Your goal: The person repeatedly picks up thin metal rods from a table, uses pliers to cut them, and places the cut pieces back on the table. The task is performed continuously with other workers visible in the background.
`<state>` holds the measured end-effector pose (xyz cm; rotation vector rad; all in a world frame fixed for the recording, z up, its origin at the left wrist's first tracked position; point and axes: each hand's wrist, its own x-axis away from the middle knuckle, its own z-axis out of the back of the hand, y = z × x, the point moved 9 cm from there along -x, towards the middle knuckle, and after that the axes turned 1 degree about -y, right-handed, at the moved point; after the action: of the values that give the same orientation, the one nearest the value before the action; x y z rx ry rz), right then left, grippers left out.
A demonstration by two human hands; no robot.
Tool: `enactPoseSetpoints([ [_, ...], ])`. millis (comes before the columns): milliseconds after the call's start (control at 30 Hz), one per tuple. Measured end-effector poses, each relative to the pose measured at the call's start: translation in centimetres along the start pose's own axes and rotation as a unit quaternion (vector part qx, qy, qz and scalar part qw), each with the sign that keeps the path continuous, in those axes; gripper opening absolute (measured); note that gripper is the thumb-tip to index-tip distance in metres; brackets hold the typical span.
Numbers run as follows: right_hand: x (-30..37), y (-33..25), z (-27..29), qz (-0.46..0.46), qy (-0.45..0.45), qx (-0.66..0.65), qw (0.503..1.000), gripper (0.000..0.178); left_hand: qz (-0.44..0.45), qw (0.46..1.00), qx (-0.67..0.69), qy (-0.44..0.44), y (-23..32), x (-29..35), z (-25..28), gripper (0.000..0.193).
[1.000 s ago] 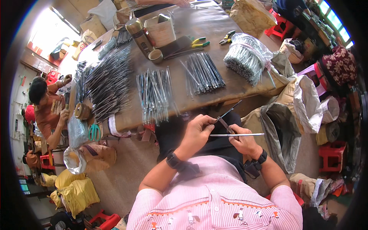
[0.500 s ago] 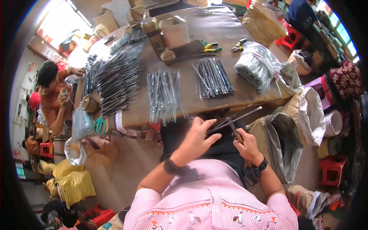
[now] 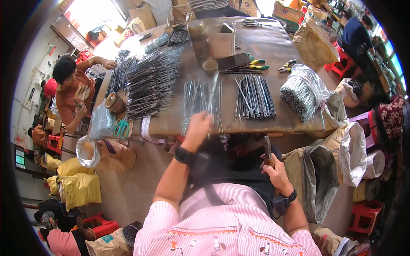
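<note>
My left hand [image 3: 199, 128] reaches over the near edge of the table, at the left pile of thin metal strips [image 3: 194, 96]. Its fingers look closed, though blurred by motion, and a smeared pale metal strip [image 3: 214, 90] rises from them. Below the table edge, over my lap, my right hand [image 3: 276, 171] is wrapped round a short wooden-handled tool [image 3: 268, 151] with a dark, narrow metal end pointing up. The tool's exact kind is unclear. Right of the left pile lies a second bundle of dark strips [image 3: 255, 98].
A large heap of strips [image 3: 151, 83] covers the table's left side; a plastic-wrapped bundle [image 3: 299, 91] lies right. Behind are a brown box [image 3: 220, 42], a dark phone-like slab [image 3: 232, 62] and yellow-handled pliers [image 3: 258, 65]. Open sacks [image 3: 320, 170] stand right; a co-worker [image 3: 74, 91] sits left.
My left hand has moved up and left, from beside the tool to the left pile. The strips that lay across the tool are gone from it; my right hand keeps the tool, now upright.
</note>
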<state>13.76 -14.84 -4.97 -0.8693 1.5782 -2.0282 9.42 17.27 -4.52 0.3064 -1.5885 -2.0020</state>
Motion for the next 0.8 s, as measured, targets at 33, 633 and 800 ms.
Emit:
enactPoseSetpoints([
  [33, 0.1, 0.2, 0.1, -0.005, 0.002, -0.026, 1.0, 0.029, 0.031, 0.999, 0.011, 0.004, -1.0, -0.8, 0.7, 0.02],
  [633, 1.1, -0.4, -2.7, -0.044, -0.047, -0.16, 0.985, 0.03, -0.047, 0.93, -0.364, -0.023, 4.2, -3.9, -9.8, 0.033],
  [800, 2.0, 0.1, -2.3, -0.06, -0.05, -0.173, 0.982, 0.022, -0.095, 0.933, -0.346, 0.007, 2.9, -6.4, -9.9, 0.036],
])
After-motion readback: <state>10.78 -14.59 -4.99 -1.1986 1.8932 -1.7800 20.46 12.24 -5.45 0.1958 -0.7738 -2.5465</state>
